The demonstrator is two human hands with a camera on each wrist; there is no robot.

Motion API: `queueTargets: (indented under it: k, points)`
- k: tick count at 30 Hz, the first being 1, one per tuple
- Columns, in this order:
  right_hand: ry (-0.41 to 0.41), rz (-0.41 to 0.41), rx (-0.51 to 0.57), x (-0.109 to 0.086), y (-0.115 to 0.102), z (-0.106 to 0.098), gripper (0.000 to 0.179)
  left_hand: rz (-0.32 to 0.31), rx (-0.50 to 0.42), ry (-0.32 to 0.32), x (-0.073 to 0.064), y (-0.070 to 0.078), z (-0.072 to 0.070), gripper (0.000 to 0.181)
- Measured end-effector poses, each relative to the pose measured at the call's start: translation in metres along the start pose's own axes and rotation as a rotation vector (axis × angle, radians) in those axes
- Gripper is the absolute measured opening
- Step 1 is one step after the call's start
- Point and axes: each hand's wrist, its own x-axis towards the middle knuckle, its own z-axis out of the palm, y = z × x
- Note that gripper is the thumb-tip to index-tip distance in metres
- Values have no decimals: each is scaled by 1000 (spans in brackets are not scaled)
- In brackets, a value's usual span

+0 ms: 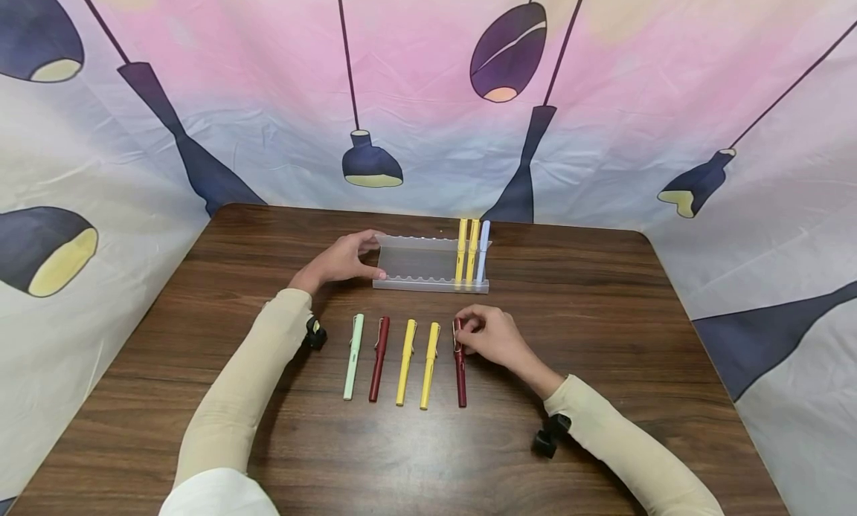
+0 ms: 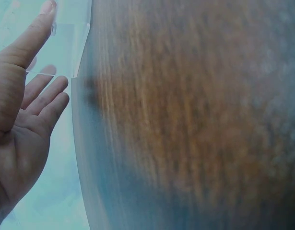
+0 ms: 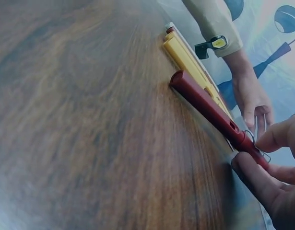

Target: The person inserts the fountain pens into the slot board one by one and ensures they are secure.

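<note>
Toward the back of the table lies a clear plastic pen rack (image 1: 416, 263) with notched edges. My left hand (image 1: 338, 262) holds its left end, thumb at the front edge and fingers at the back. Two yellow pens (image 1: 460, 252) and a light blue pen (image 1: 483, 252) sit in its right-hand notches. My right hand (image 1: 495, 337) pinches the clip end of a dark red pen (image 1: 460, 378). In the right wrist view the thumb and fingers close around that pen (image 3: 205, 103), whose other end points away from the hand.
Left of the held pen, a row of pens lies on the wooden table (image 1: 321, 456): a mint green pen (image 1: 352, 360), another dark red pen (image 1: 379, 360) and two yellow pens (image 1: 405, 363). A printed cloth (image 1: 428, 92) hangs behind the table and along its sides.
</note>
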Motion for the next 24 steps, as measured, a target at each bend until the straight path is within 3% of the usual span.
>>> queueTargets:
  k: [13,24]
  points:
    - [-21,-27,93,-1,0,-6,26,-7,-7,-4,-2,2,0,87]
    - [-22,-1,137,-1,-4,-10,28,2,-15,-6,-1,1,0,87]
